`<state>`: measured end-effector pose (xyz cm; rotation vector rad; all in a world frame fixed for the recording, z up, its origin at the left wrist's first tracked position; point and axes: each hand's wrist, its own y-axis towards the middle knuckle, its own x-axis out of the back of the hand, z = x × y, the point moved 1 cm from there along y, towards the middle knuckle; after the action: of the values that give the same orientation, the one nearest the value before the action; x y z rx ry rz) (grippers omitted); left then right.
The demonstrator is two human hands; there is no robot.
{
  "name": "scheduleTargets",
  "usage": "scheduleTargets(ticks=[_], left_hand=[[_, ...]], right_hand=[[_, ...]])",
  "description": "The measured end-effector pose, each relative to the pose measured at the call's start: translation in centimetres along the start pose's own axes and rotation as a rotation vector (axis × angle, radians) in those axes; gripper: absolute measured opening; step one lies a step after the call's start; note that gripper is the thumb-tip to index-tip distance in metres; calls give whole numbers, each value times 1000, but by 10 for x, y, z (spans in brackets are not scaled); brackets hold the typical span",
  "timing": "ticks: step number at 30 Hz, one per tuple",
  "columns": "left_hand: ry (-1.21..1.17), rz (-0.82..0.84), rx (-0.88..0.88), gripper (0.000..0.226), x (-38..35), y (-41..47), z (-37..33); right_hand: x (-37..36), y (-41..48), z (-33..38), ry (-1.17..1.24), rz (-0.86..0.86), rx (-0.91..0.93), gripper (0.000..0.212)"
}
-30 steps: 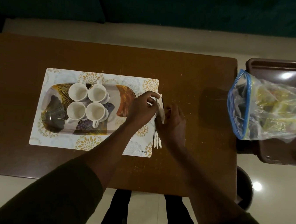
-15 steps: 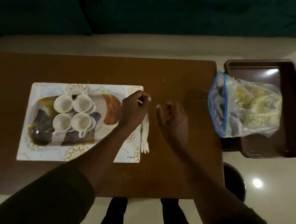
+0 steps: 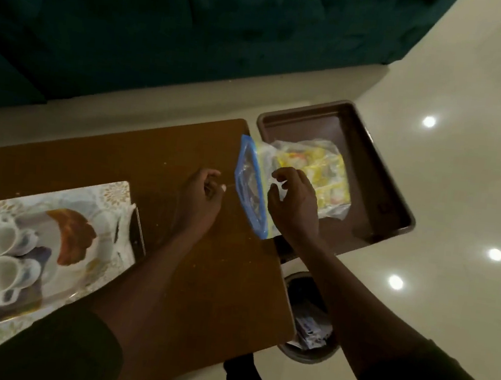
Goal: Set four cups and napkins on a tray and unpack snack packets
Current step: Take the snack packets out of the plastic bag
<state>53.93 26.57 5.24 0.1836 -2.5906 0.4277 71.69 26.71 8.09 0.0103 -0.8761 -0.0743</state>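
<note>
Several white cups (image 3: 1,239) stand together on the patterned tray (image 3: 76,235) at the lower left, on a floral placemat (image 3: 112,194). White napkins (image 3: 126,223) lie blurred at the mat's right edge. A clear snack bag (image 3: 310,168) with a blue zip rim and yellow packets inside rests partly in a brown bin tray. My left hand (image 3: 200,198) hovers just left of the blue rim, fingers loosely curled and holding nothing. My right hand (image 3: 292,202) is over the bag, its thumb and forefinger apart at the plastic.
The brown wooden table (image 3: 203,277) ends just under the bag. The brown bin tray (image 3: 383,179) stands beyond its right edge. A round waste bin (image 3: 308,332) with wrappers sits on the floor below. A dark green sofa (image 3: 167,26) runs behind.
Both hands have left the napkins by the placemat and moved right to the snack bag. The view has swung right, so the tray now sits at the lower left.
</note>
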Motion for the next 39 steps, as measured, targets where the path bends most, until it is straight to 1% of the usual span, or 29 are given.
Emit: scheduleTargets(ticks=[3,5,6,9,10,12,13,15,16,19,21,23,26,28,29,31,33,35,37,39], left_hand=[[-25,51,34,14,-34,5,-13],[-80,65,103,12,-52,8,-18],[-108,53,151,19,-59,11,-20],[-180,42,388,71,-73,19,-19],[-215,58,473,84,-76,20,-18],[-300,107,607,99,-79,21,-16],[-370,134,655,101,-81,21,-15],[-495,166,677,95,-85,21,-18],[-494,174,656,87,-88,21,-22],[-348,191,562,58,-100,26,-37],[-309,252,485,41,-105,28,-51],[-384,390,405,35,-104,26,-69],[-506,546,313,35,-94,21,-102],[-626,573,260,31,-77,19,-125],[-699,571,246,27,-65,20,-135],[-845,576,224,26,-36,21,-146],[-939,557,199,23,-6,22,-151],[-936,506,166,23,18,24,-146],[-875,495,153,21,37,23,-133],[-770,529,221,15,53,22,-112]], right_hand=[[24,4,-31,13,-27,-68,18],[35,6,-49,12,-35,-102,18],[39,7,-57,8,-32,-119,18],[42,11,-72,0,-2,-164,19],[41,12,-75,2,19,-172,20],[36,13,-77,15,69,-166,24],[32,12,-76,29,94,-157,26],[23,13,-72,69,137,-150,32],[19,14,-70,93,156,-156,36],[12,18,-61,157,204,-169,48],[16,20,-55,187,203,-181,51],[25,25,-50,176,126,-176,45],[49,36,-38,131,-45,-207,40],[67,44,-25,129,-144,-193,40],[77,49,-16,158,-168,-166,40],[94,59,8,234,-175,-90,39],[104,67,36,254,-144,-10,32],[102,71,60,316,-63,15,27],[87,70,74,418,74,-34,29],[67,63,75,472,238,-143,33]])
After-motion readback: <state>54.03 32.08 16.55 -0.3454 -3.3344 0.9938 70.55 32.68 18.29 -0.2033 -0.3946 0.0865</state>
